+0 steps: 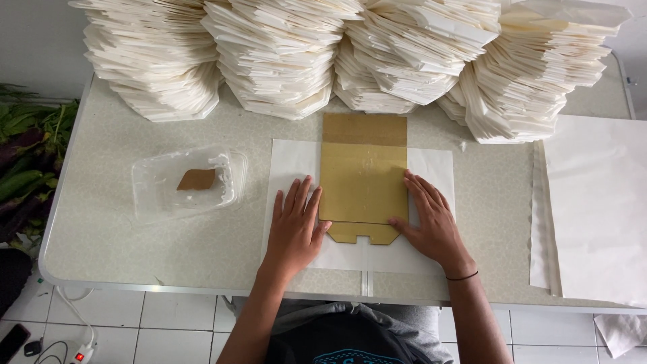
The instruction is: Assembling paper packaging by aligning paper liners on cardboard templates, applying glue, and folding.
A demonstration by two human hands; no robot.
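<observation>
A flat brown cardboard template (362, 175) with a notched lower tab lies upright on a white paper sheet (293, 162) in the middle of the table. My left hand (295, 226) rests flat on the paper against the template's left edge, fingers spread. Flat on the paper at the template's right edge is my right hand (431, 219), its thumb touching the lower corner. Neither hand grips anything.
Tall stacks of folded white paper pieces (283, 54) line the back of the table (121, 236). A clear plastic tray (185, 182) with a brown scrap sits at left. A pile of white sheets (596, 202) lies at right. Green vegetables (27, 155) lie off the table's left side.
</observation>
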